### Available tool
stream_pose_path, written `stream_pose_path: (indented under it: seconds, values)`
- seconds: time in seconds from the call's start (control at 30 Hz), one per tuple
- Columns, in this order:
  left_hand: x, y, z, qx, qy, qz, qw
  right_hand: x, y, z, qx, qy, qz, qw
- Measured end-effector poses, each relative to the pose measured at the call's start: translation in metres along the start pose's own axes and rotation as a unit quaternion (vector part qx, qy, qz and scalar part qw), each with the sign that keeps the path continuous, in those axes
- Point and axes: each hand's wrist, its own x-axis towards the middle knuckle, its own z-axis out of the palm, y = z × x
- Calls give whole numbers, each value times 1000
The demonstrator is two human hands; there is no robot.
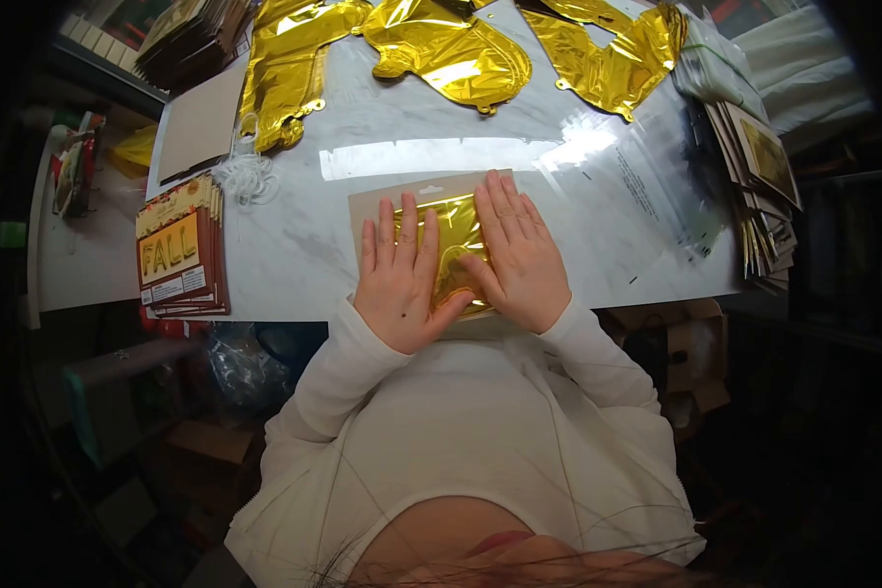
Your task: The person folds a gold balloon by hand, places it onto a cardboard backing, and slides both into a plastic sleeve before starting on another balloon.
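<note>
A gold foil balloon (453,220), folded into a flat rectangle, lies on a brown cardboard backing card (365,207) with a hang hole at its top edge. My left hand (402,274) rests flat on the left side of the foil and card, fingers stretched out. On the right side, my right hand (521,257) also lies flat, its thumb across the foil. Neither hand grips anything. Parts of the card and foil are hidden under both palms.
Unfolded gold foil balloons (451,59) lie along the table's far side. A stack of FALL packages (179,250) and white string (247,176) are at left. Clear plastic bags (632,181) and a stack of cards (762,186) are at right. The marble-patterned table (294,255) ends near my body.
</note>
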Motion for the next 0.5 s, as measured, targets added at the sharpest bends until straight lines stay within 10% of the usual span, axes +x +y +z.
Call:
stream_pose_path:
  seconds: [0.17,0.5]
  values:
    - [0,1,-2,1,-2,-7,1000,-4,6,-5,159,178,102,966]
    - [0,1,-2,9,-8,-11,1000,19,36,-6,196,141,142,960]
